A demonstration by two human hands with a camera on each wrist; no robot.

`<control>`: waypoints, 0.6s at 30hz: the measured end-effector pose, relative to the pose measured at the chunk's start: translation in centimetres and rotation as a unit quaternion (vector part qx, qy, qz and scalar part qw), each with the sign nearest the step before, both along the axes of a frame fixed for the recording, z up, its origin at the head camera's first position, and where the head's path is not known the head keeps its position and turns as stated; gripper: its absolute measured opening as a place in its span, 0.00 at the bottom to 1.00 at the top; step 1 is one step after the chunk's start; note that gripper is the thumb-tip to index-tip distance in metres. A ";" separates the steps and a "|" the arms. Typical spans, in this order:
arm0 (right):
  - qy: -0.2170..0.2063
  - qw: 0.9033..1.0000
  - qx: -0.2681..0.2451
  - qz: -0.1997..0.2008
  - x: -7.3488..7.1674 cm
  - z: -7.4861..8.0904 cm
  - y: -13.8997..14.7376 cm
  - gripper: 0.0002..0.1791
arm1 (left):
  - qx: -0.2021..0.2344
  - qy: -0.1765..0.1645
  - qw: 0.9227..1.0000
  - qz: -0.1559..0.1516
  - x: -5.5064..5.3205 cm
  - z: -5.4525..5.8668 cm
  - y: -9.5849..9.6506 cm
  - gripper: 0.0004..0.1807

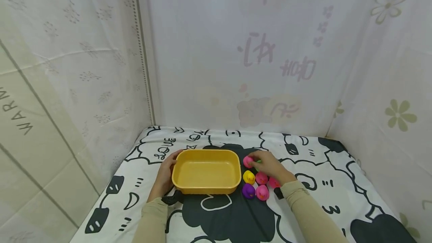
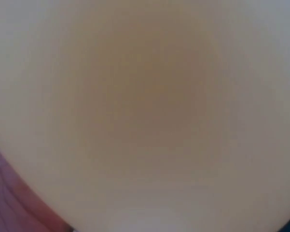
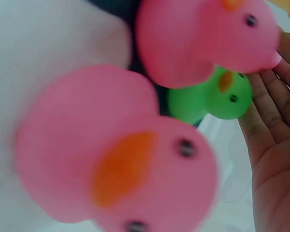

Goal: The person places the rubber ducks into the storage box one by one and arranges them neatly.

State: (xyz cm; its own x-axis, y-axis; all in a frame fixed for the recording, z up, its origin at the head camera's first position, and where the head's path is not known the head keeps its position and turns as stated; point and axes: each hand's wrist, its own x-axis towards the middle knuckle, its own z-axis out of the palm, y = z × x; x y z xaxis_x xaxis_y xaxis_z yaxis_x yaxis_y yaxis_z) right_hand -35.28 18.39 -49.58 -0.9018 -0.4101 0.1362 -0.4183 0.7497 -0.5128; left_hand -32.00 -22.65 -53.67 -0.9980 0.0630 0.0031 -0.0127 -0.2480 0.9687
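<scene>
A yellow plastic basin [image 1: 206, 190] lies on the patterned cloth. My left hand [image 1: 165, 175] holds it at its left end, fingers at the back-left corner. In the left wrist view a blurred tan surface [image 2: 154, 116] fills nearly everything, with a bit of palm at lower left. To the basin's right, my right hand [image 1: 271, 166] pinches a pink rubber duck [image 1: 248, 161] at the back of a group. Partly hidden under that hand is a green duck [image 3: 229, 96]. Another pink duck [image 3: 120, 159] looms close in the right wrist view.
Closer to me in the group are a yellow duck [image 1: 249, 177], a purple duck [image 1: 248, 191] and several pink ducks [image 1: 262, 192]. A black-and-white cartoon cloth [image 1: 229, 216] covers the surface. Pale printed curtains [image 1: 216, 48] stand behind it and at both sides.
</scene>
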 end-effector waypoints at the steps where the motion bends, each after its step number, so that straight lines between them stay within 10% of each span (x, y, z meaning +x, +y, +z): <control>1: 0.000 1.000 -0.007 -0.006 0.0 0.3 0.0 0.17 | 0.000 0.000 1.000 0.000 0.0 0.0 0.0 0.29; 18: 0.011 0.994 -0.110 0.008 -1.0 4.1 -4.7 0.18 | 0.001 -0.021 0.999 0.038 0.4 0.3 -0.2 0.28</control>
State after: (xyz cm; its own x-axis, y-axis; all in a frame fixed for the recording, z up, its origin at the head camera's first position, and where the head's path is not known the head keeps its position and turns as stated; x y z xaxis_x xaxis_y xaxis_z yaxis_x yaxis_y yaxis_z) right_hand -36.28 13.74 -45.50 -0.8914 -0.3825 0.2432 -0.4420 0.6142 -0.6537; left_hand -31.57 -22.80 -53.33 -0.9992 -0.0127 -0.0385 -0.0341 -0.2511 0.9674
